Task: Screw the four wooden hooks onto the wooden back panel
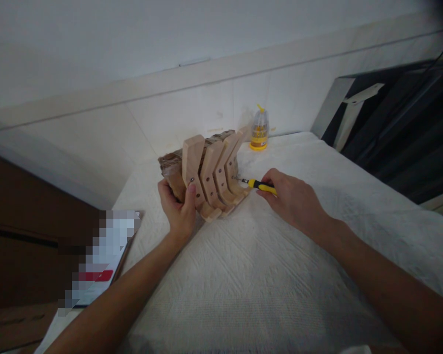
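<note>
A wooden hook rack (214,169) with several curved pale hooks stands tilted on the white cloth, its brown backing behind the hooks. My left hand (177,206) grips its left end, the thumb pressed on the nearest hook beside a screw hole. In my right hand (288,194) is a yellow and black screwdriver (260,185), held by the handle. The screwdriver's tip points left and reaches the lower hole of the rightmost hook; whether it sits in a screw there is too small to tell.
Against the wall stands a clear-topped screwdriver-bit case (259,132) with a yellow base. White textured cloth (243,285) covers the table. At the left edge lies a partly blurred flat item (107,255), near brown cardboard (29,236). Dark panels (398,113) lean at the right.
</note>
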Available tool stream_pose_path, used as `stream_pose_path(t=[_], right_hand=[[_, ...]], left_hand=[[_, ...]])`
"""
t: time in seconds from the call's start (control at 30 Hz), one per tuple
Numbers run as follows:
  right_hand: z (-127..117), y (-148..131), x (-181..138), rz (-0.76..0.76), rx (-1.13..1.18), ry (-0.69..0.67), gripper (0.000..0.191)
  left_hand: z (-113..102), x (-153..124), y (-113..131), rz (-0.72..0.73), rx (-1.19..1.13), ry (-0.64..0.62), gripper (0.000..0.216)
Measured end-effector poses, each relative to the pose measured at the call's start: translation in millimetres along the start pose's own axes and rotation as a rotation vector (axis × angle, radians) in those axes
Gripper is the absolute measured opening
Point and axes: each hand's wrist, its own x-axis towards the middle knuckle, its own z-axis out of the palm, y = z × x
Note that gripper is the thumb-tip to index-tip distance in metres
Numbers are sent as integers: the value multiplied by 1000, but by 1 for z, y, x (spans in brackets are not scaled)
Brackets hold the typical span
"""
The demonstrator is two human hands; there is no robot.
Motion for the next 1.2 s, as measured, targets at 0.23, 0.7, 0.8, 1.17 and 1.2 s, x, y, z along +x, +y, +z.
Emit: stream_pose_path(t=[0.23,0.7,0.8,1.17,1.2], right_hand=[[-6,-7,2,55,-105,-164,37],[-2,-4,2,70,-37,-73,18],[-3,-5,3,76,-43,-174,33],[-4,-4,3,91,16,-91,15],[-4,-4,4,92,-15,-106,18]], left_hand=[[0,0,0,1,11,8,37],[0,1,1,5,32,23,41],[0,1,2,12,28,32,40],[0,0,0,17,27,24,39],[0,0,0,18,24,24,39]])
